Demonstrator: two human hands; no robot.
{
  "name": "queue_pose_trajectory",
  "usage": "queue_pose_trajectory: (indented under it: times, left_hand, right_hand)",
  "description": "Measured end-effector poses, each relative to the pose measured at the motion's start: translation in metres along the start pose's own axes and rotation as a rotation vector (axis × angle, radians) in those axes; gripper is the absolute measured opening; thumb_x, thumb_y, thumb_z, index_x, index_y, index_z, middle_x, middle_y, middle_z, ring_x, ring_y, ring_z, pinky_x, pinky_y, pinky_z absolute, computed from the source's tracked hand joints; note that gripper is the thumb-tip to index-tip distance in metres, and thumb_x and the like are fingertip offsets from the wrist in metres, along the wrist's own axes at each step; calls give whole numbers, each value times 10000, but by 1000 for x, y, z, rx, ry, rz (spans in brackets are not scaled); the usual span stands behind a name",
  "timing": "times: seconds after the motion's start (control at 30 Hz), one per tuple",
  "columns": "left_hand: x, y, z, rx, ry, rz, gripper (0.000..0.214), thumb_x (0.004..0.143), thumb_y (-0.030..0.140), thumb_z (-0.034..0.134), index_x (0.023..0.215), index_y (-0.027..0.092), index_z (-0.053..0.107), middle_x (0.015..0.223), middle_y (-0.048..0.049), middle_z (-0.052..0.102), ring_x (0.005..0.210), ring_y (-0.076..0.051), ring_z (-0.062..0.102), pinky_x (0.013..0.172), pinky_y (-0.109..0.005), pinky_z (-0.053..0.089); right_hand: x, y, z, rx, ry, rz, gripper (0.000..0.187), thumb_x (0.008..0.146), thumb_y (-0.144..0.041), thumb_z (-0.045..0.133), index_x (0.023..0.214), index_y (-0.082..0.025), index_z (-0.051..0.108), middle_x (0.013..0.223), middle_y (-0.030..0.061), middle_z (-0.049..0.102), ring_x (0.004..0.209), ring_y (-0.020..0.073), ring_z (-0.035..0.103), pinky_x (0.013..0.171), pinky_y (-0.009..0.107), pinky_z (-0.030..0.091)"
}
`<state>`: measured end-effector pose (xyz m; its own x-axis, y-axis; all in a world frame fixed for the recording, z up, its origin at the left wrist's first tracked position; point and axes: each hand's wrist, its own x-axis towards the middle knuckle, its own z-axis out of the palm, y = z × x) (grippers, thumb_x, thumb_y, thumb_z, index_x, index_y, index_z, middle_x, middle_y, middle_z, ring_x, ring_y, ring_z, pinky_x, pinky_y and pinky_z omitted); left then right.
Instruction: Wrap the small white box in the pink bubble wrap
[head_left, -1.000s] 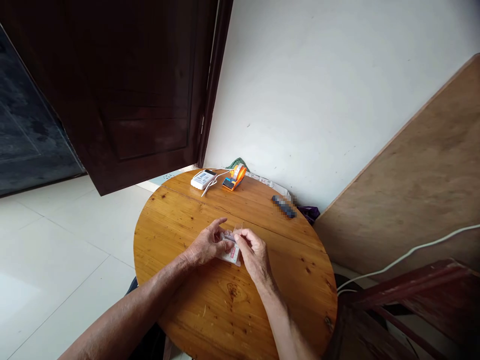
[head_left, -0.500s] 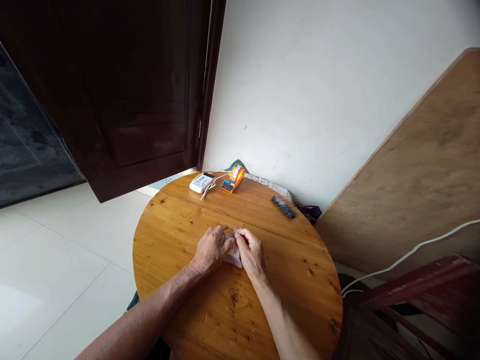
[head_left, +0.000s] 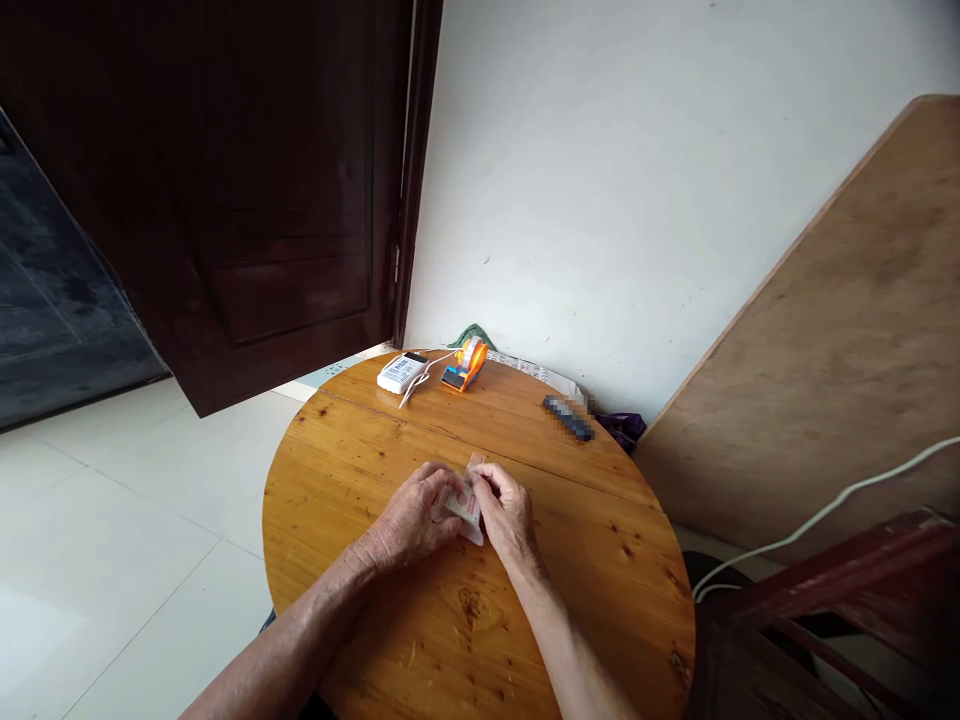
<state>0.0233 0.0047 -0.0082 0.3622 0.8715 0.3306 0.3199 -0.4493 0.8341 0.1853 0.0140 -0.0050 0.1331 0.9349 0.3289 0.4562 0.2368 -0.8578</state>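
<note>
A small whitish, see-through packet (head_left: 466, 508) with red print lies between my hands on the round wooden table (head_left: 337, 470). My left hand (head_left: 420, 510) is closed on its left side, thumb across the lower part and fingers over the top. At the packet's upper right, my right hand (head_left: 506, 505) pinches its edge between thumb and fingertips. A clear film-like flap (head_left: 475, 460) sticks up just beyond those fingertips. What lies inside the packet cannot be made out.
An orange tape dispenser (head_left: 466, 365) and a white box-like device with a cable (head_left: 400, 373) stand at the table's far edge. A dark blurred-out object (head_left: 568, 417) lies at the far right. A brown door (head_left: 300, 250) and a white wall (head_left: 585, 200) rise behind.
My left thumb has shifted down the packet, and its fingers have moved slightly, showing more of the red print. My right hand stays pinched at the packet's upper edge.
</note>
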Motion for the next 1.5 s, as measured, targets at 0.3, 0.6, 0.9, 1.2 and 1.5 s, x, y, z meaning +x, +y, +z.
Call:
queue_pose_trajectory:
  times: [0.3,0.6,0.9,1.2,1.5]
  left_hand:
    - [2,-2,6,16,38,-31,362,660,76,669,993,213,631,1048,-34,579,893,-170,570,784,-279,473]
    - [1,2,5,41,31,-30,336,681,89,678,987,218,628,1047,-35,580,904,-174,576,830,-295,478]
    - [1,4,1,6,4,-55,355,701,105,676,1039,204,641,1067,-41,608,884,-170,582,773,-272,475]
    - [1,9,-3,-28,4,-85,286,735,241,718,1012,207,658,1031,-38,610,853,-163,574,746,-266,461]
    - [1,6,1,-132,22,-211,396,691,301,773,1031,195,600,937,-28,637,788,-160,598,707,-271,476]
  right_hand:
    - [-1,3,0,-12,15,-4,255,842,-410,537,720,-211,641,670,-1,647,645,170,580,630,251,423]
    - [0,1,1,-16,20,-18,216,825,-385,550,709,-228,642,656,-8,653,619,167,576,604,250,418]
    - [0,-5,-3,37,20,-23,233,831,-400,547,713,-218,632,639,-15,635,602,157,558,598,242,420]
    - [0,-5,-7,78,-29,-57,185,823,-356,566,766,-209,663,695,3,672,642,167,597,624,251,460]
    - [-3,-9,-12,95,-69,-41,188,814,-361,578,779,-212,686,782,30,733,724,201,660,681,280,498]
